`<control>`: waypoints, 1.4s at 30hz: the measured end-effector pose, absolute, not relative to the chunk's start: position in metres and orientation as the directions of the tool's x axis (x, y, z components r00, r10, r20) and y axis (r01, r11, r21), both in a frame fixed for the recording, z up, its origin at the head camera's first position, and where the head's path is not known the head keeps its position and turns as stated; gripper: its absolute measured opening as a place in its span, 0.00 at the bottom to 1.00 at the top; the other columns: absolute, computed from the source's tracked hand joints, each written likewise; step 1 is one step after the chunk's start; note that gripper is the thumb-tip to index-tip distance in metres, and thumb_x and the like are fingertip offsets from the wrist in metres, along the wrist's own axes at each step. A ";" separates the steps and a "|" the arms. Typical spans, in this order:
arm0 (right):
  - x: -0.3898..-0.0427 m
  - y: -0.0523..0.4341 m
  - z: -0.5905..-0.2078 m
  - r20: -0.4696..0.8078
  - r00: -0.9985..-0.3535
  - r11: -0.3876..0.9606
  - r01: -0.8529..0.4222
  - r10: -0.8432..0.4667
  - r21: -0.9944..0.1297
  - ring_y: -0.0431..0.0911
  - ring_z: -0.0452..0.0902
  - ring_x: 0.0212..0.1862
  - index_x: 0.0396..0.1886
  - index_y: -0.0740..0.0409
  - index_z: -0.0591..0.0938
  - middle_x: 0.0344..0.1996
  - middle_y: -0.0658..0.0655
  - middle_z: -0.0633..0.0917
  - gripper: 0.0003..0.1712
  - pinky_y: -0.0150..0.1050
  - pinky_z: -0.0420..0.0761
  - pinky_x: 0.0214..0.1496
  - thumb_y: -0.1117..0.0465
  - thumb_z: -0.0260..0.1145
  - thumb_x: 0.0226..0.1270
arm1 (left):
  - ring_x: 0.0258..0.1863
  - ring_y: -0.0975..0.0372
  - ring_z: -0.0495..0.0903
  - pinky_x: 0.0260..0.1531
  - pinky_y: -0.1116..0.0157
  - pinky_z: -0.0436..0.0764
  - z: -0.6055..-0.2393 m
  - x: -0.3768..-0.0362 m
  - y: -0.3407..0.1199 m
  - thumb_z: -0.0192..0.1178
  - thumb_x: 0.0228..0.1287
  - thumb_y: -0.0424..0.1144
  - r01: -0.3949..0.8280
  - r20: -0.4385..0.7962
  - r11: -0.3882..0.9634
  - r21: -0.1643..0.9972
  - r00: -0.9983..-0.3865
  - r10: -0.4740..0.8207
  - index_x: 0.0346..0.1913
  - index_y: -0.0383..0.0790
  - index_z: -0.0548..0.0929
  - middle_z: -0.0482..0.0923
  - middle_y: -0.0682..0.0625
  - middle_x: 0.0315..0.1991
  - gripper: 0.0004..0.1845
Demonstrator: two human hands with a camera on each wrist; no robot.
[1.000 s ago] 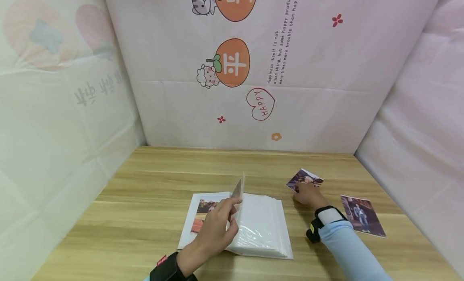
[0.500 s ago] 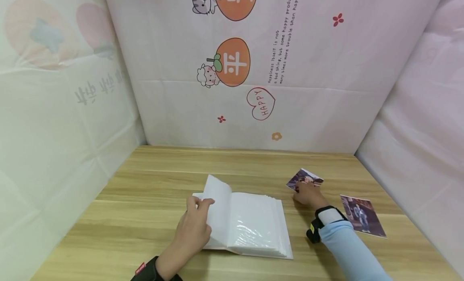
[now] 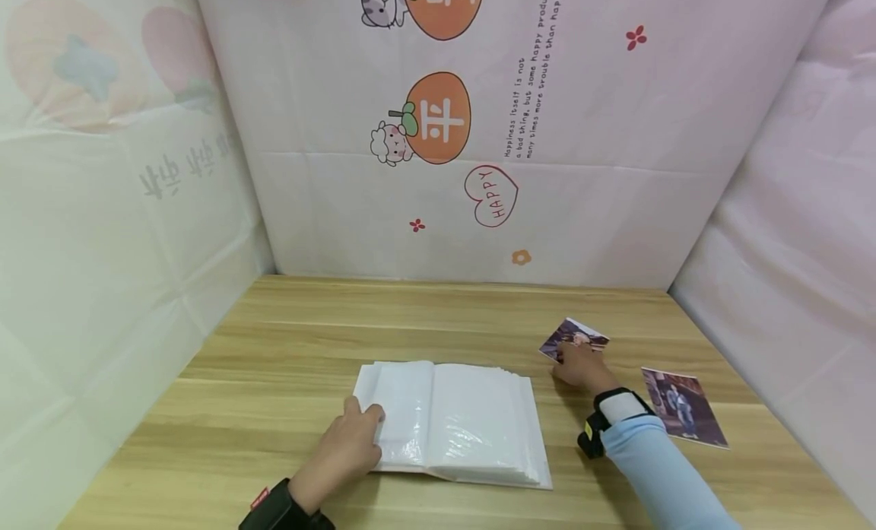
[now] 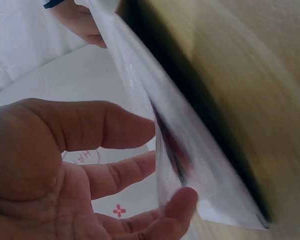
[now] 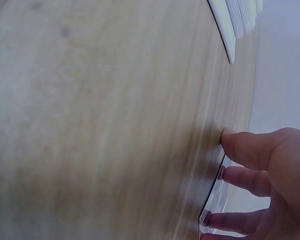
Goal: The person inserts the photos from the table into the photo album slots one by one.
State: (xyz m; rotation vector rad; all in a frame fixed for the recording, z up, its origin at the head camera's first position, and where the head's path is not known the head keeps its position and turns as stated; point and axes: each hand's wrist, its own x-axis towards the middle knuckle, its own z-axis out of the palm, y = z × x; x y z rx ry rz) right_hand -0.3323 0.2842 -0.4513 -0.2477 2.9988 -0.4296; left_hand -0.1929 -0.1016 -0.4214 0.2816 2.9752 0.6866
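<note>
White page (image 3: 405, 416) might flip back if your relaxed left hand (image 3: 344, 445) lifts; your uncurled right hand (image 3: 584, 367) touches the far photo (image 3: 567, 333)

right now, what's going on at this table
A person has a white photo album lying open on the wooden table, its facing pages showing no pictures. Their left hand is touching the album's left side. Their right hand has its fingertips on a photo to the right of the album. A second photo lies on the table farther right, nearer the person.
</note>
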 end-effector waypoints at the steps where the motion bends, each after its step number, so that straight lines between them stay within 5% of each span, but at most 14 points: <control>1: -0.333 0.284 -0.452 -0.075 -0.982 0.946 -0.145 -0.174 -0.288 0.69 0.66 0.52 0.52 0.73 0.73 0.46 0.71 0.77 0.25 0.65 0.61 0.52 0.59 0.61 0.61 | 0.23 0.54 0.67 0.21 0.61 0.67 -0.423 -0.194 -0.102 0.61 0.42 0.26 0.150 -0.057 0.892 0.427 -0.980 0.192 0.46 0.32 0.78 0.64 0.40 0.34 0.22; 7: -0.334 0.283 -0.453 -0.058 -0.981 0.945 -0.161 -0.185 -0.286 0.64 0.72 0.47 0.47 0.72 0.74 0.40 0.68 0.79 0.22 0.61 0.67 0.48 0.59 0.62 0.59 | 0.29 0.51 0.68 0.23 0.55 0.70 -0.428 -0.196 -0.102 0.63 0.42 0.28 0.119 -0.116 0.926 0.358 -0.978 0.171 0.44 0.35 0.78 0.68 0.41 0.33 0.20; 19: -0.335 0.285 -0.451 -0.065 -0.993 0.948 -0.074 -0.099 -0.308 0.63 0.68 0.40 0.30 0.65 0.75 0.30 0.63 0.76 0.17 0.58 0.65 0.40 0.53 0.64 0.57 | 0.23 0.54 0.68 0.19 0.59 0.68 -0.429 -0.198 -0.104 0.63 0.43 0.27 0.143 -0.117 0.922 0.358 -0.974 0.196 0.42 0.35 0.77 0.67 0.43 0.29 0.18; 24: -0.337 0.285 -0.444 -0.109 -0.980 0.902 0.195 0.165 -0.384 0.74 0.58 0.48 0.41 0.73 0.74 0.42 0.81 0.64 0.30 0.68 0.63 0.38 0.46 0.61 0.59 | 0.22 0.54 0.68 0.18 0.59 0.68 -0.426 -0.201 -0.104 0.62 0.43 0.27 0.157 -0.101 0.923 0.352 -0.974 0.205 0.40 0.35 0.77 0.67 0.44 0.28 0.16; 29: -0.337 0.287 -0.437 -0.151 -0.935 0.837 0.355 0.322 -0.417 0.75 0.55 0.50 0.56 0.80 0.59 0.45 0.84 0.59 0.42 0.69 0.62 0.42 0.44 0.56 0.64 | 0.22 0.54 0.68 0.18 0.59 0.69 -0.423 -0.201 -0.102 0.62 0.44 0.28 0.170 -0.102 0.920 0.354 -0.970 0.219 0.41 0.35 0.77 0.68 0.43 0.29 0.17; 36: -0.335 0.290 -0.439 -0.149 -0.934 0.841 0.358 0.326 -0.407 0.75 0.59 0.49 0.57 0.86 0.53 0.44 0.87 0.62 0.48 0.64 0.65 0.44 0.41 0.51 0.67 | 0.22 0.54 0.68 0.19 0.58 0.69 -0.424 -0.201 -0.102 0.63 0.44 0.28 0.163 -0.119 0.920 0.357 -0.969 0.218 0.41 0.34 0.77 0.68 0.43 0.29 0.16; 42: -0.332 0.295 -0.440 -0.149 -0.949 0.876 0.313 0.277 -0.368 0.73 0.63 0.45 0.53 0.89 0.54 0.39 0.85 0.66 0.48 0.60 0.64 0.43 0.49 0.64 0.59 | 0.23 0.54 0.68 0.19 0.58 0.69 -0.422 -0.199 -0.103 0.63 0.43 0.28 0.170 -0.119 0.917 0.361 -0.967 0.226 0.39 0.35 0.77 0.67 0.43 0.28 0.15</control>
